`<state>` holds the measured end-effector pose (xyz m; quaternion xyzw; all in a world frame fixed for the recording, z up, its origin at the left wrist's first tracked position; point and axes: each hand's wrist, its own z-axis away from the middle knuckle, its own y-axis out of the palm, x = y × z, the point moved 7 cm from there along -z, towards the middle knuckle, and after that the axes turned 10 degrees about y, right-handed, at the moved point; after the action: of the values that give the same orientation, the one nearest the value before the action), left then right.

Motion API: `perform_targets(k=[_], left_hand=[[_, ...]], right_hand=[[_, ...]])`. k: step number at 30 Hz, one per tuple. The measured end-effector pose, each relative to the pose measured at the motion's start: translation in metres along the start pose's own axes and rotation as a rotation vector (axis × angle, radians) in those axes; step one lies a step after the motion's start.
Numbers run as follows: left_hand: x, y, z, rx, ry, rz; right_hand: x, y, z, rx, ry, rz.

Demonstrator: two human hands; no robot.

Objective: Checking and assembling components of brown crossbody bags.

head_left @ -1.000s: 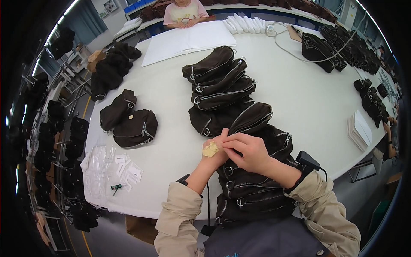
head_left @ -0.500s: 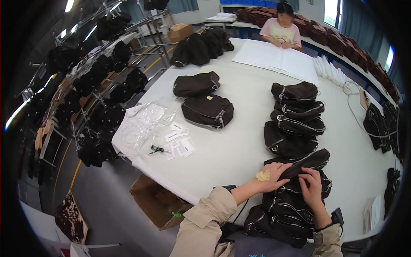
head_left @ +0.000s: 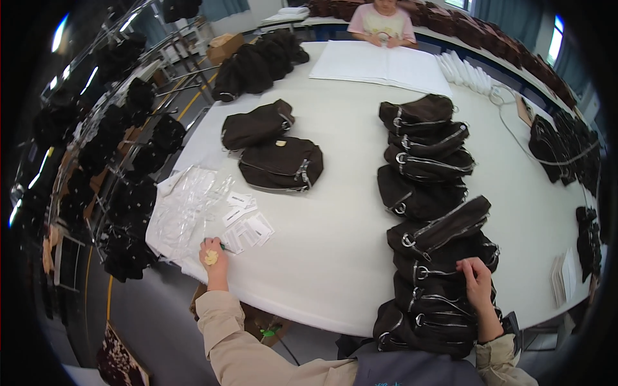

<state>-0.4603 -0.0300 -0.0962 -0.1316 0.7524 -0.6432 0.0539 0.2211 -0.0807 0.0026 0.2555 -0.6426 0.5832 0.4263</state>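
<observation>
My left hand has its fingers closed around a small green-and-black tool at the table's left front edge. Most of the tool is hidden by the fingers. A crumpled yellowish piece sits on the back of this hand. On the right, my right hand rests over a row of dark brown zippered bags. Its fingers are bent together by a bag with a silver zipper and ring; what they pinch cannot be made out. Just beyond lies another bag, slanted across the row.
White printed cards and clear plastic bags lie near my left hand. Two brown bags sit mid-left, with a heap of bags behind. Across the white table, a person works at white sheets. Racks stand left.
My left hand has left the bags and moved left to the green-and-black tool, closing on it. My right hand stays by the bags. The whole view has shifted.
</observation>
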Motion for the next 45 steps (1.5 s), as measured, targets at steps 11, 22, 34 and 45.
perform_targets(k=[11,22,34,45], left_hand=[[-0.270,-0.217,0.099,-0.137,0.762,0.934],[-0.478,-0.177,0.119,0.368,0.831,1.380],[-0.473,-0.199,0.103,-0.269,1.067,0.789],[-0.473,-0.172,0.047,0.736,0.794,1.365]], right_hand=[[0.104,0.017,0.057,0.299,-0.269,-0.175],[0.022,-0.023,0.077,-0.027,0.157,-0.653],[-0.017,-0.043,0.022,0.020,0.211,0.268],[-0.041,-0.046,0.044,0.181,0.325,-0.665]])
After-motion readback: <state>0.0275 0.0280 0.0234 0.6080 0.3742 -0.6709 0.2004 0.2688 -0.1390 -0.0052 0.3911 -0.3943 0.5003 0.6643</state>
